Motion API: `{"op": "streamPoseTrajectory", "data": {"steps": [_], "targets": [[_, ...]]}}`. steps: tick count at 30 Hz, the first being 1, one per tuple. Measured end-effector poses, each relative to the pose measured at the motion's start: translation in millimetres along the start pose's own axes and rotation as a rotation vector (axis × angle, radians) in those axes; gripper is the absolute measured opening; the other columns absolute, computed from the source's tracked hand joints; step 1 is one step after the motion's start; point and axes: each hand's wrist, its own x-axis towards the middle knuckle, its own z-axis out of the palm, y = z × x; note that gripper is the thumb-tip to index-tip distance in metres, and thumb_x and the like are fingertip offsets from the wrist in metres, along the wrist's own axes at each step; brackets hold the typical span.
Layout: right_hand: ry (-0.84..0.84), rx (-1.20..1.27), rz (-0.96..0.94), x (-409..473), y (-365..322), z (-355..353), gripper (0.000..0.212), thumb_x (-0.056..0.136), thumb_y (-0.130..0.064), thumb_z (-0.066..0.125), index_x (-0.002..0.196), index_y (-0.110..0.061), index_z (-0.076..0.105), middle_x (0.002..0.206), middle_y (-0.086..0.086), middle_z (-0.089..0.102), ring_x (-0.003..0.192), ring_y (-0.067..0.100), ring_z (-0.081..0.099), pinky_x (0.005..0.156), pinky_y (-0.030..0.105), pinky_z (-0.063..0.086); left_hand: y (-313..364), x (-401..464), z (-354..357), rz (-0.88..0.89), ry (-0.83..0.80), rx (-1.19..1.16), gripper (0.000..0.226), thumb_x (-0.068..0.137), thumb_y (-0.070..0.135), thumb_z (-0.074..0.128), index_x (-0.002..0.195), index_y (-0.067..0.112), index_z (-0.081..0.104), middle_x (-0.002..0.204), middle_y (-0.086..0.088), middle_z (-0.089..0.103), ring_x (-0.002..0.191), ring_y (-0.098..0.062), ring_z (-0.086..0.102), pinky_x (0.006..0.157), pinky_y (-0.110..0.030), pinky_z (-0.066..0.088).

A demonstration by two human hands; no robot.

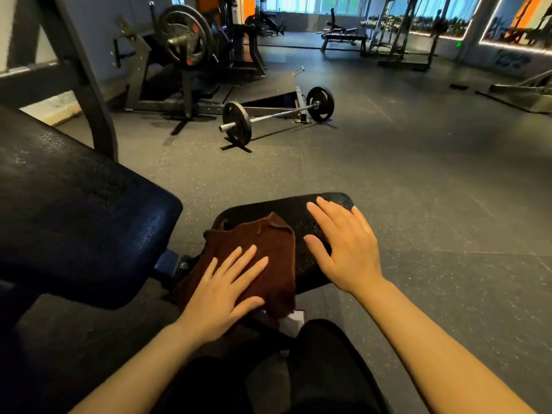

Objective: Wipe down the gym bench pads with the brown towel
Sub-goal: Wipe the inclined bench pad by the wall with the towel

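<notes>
The brown towel (263, 258) lies spread over the left half of the small black seat pad (283, 210), its near edge hanging off the front. My left hand (222, 291) presses flat on the towel with fingers straight and spread. My right hand (343, 249) rests flat on the bare right part of the same pad, fingers straight. The larger black back pad (74, 210) slopes up at the left, apart from both hands.
A barbell with plates (277, 115) lies on the rubber floor ahead. A plate-loaded machine (185, 55) stands behind it, and the bench frame upright (89, 94) rises at the left. Further benches and racks (343, 37) are at the far end. My dark-clothed legs (316, 369) are below.
</notes>
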Motion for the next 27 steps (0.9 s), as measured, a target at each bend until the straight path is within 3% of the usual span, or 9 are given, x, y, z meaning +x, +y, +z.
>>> {"op": "streamPoseTrajectory", "data": {"steps": [3,7,13,15,18,20,23,25,27], "targets": [[0.026,-0.002,-0.022,-1,0,1,0.060,0.100,-0.054,0.029,0.139,-0.017,0.056,0.141,0.005,0.056,0.128,0.026,0.055,0.111,0.051,0.034,-1,-7,-2,-0.067,-0.024,0.006,0.063,0.089,0.081,0.010,0.146,0.063,-0.008,0.162,0.021,-0.006,0.151,-0.007,-0.008,0.119,-0.050,0.005],[0.020,0.030,-0.007,0,-3,2,0.059,0.101,-0.053,0.029,0.139,-0.016,0.056,0.140,0.004,0.057,0.128,0.024,0.055,0.112,0.050,0.033,30,14,-3,-0.035,0.033,0.189,0.072,0.097,0.070,0.015,0.154,0.026,0.024,0.157,-0.008,0.036,0.140,-0.037,0.040,0.103,-0.060,0.039],[0.053,0.102,-0.009,0,3,1,0.060,0.101,-0.055,0.024,0.141,-0.019,0.052,0.143,0.002,0.055,0.131,0.018,0.052,0.114,0.050,0.032,95,71,2,-0.024,0.110,0.192,0.072,0.089,0.063,0.032,0.145,0.019,0.041,0.148,-0.013,0.049,0.131,-0.037,0.052,0.095,-0.057,0.049],[0.044,0.117,0.000,2,3,0,0.060,0.101,-0.054,0.023,0.141,-0.019,0.052,0.143,0.001,0.054,0.131,0.018,0.051,0.114,0.049,0.032,99,78,3,-0.010,0.111,0.179,0.072,0.090,0.063,0.033,0.146,0.021,0.045,0.150,-0.011,0.047,0.133,-0.035,0.050,0.098,-0.054,0.048],[0.017,0.079,0.010,1,3,-1,0.059,0.101,-0.054,0.025,0.142,-0.019,0.050,0.146,0.001,0.051,0.132,0.019,0.049,0.114,0.052,0.031,85,71,2,0.075,0.116,0.116,0.070,0.092,0.068,0.033,0.150,0.028,0.034,0.156,-0.006,0.038,0.141,-0.032,0.040,0.106,-0.054,0.041],[-0.008,-0.002,-0.013,-1,2,-3,0.057,0.102,-0.052,0.027,0.143,-0.019,0.049,0.149,0.003,0.047,0.136,0.023,0.046,0.115,0.055,0.027,62,58,-1,0.103,0.086,0.064,0.070,0.091,0.075,0.028,0.154,0.045,0.016,0.164,0.004,0.020,0.150,-0.026,0.023,0.114,-0.056,0.026],[-0.053,-0.205,-0.264,-10,-5,-2,0.057,0.104,-0.050,0.024,0.141,-0.018,0.054,0.149,0.008,0.048,0.139,0.029,0.043,0.114,0.065,0.021,15,24,-3,-0.027,-0.032,0.026,0.071,0.077,0.092,0.007,0.139,0.068,-0.019,0.158,0.026,-0.020,0.151,-0.008,-0.014,0.120,-0.057,-0.003],[-0.086,-0.286,-0.398,-13,-10,0,0.057,0.104,-0.050,0.024,0.137,-0.018,0.058,0.146,0.009,0.051,0.137,0.028,0.046,0.112,0.068,0.020,-10,5,-8,-0.103,-0.109,-0.031,0.072,0.071,0.096,0.003,0.136,0.072,-0.018,0.153,0.033,-0.026,0.146,-0.001,-0.024,0.119,-0.057,-0.010],[-0.089,-0.310,-0.392,-8,-12,0,0.058,0.104,-0.050,0.024,0.135,-0.017,0.061,0.144,0.010,0.053,0.135,0.028,0.048,0.112,0.069,0.019,-19,-1,-11,-0.131,-0.121,-0.092,0.070,0.071,0.096,0.002,0.136,0.072,-0.011,0.153,0.035,-0.024,0.145,0.002,-0.025,0.119,-0.057,-0.011]]}}
